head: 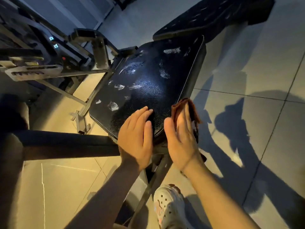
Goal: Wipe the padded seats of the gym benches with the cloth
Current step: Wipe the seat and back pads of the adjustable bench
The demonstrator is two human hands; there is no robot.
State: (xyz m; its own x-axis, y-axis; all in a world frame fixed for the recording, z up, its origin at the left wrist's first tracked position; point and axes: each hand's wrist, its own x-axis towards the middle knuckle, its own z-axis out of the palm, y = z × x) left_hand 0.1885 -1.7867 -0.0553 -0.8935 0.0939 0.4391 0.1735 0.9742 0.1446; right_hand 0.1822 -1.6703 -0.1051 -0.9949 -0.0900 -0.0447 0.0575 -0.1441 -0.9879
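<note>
Far left of the black padded bench seat [148,83], a grey steel machine frame [54,70] with slotted bars stands over the yellowish tiled floor [66,187]. Just below that, a long dark padded roller [69,142] runs in toward the seat's near corner. Now the seat itself: glossy, pebbled vinyl, dotted with pale scuffed patches, tilted across the middle of the view. At its near edge rests the left hand [137,138], fingers straight and flat on the padding, gripping nothing. Right beside it, at the seat's near right corner, comes the right hand [181,139], palm laid against a rust-brown cloth [189,111], fingers fairly straight and pressing it at the seat's edge; the cloth bunches up above the fingertips and hangs down behind the hand. Below the seat, between the forearms, a white perforated clog [170,207] stands on the tiles. Up beyond the seat's far edge sits a second black pad, the backrest [214,15], also scuffed. Right of the seat, hard shadows cross the grey floor.
</note>
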